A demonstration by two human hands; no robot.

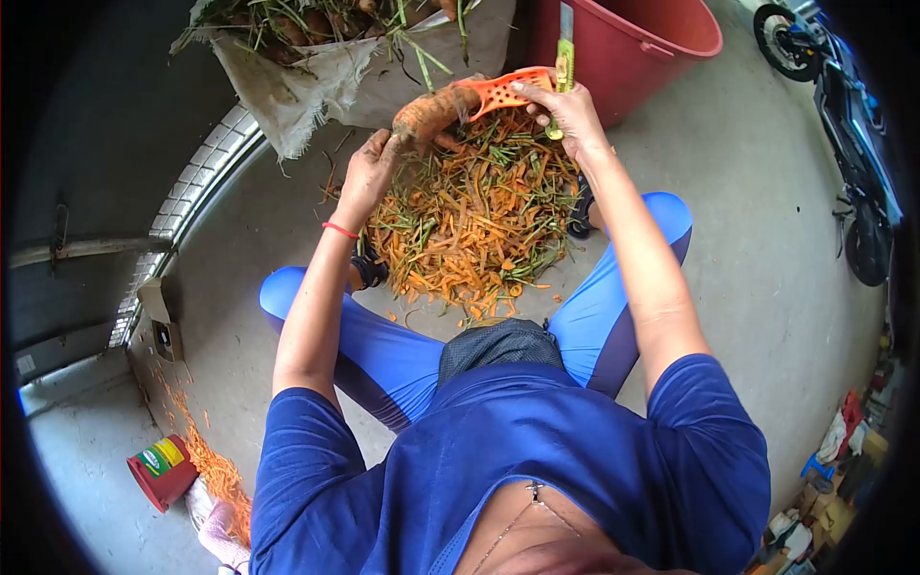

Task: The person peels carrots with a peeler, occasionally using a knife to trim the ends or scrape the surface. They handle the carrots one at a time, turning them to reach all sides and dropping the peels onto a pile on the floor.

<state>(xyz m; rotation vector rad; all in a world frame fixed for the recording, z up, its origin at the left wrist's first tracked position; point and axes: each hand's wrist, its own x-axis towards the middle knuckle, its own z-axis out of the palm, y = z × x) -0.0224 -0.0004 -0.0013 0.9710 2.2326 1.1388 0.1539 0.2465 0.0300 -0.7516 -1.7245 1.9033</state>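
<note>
A thick, dirt-streaked carrot [433,115] is gripped at its near end by my left hand [369,172], its fingers closed round it. My right hand [573,117] is closed on an orange vegetable peeler [500,93], whose head lies against the far end of the carrot. A green utility knife [564,67] with its blade out is also held in my right hand, pointing away from me. Beneath both hands, on the floor between my feet, spreads a pile of carrot peelings and green stalks [470,225].
A whitish sack [287,96] at the top left bears unpeeled carrots with stalks [321,24]. Right of it stands a large red tub [613,57]. A blue motorcycle [843,125] is at the far right. Orange shreds [218,474] lie by a small red bucket [161,472] at lower left.
</note>
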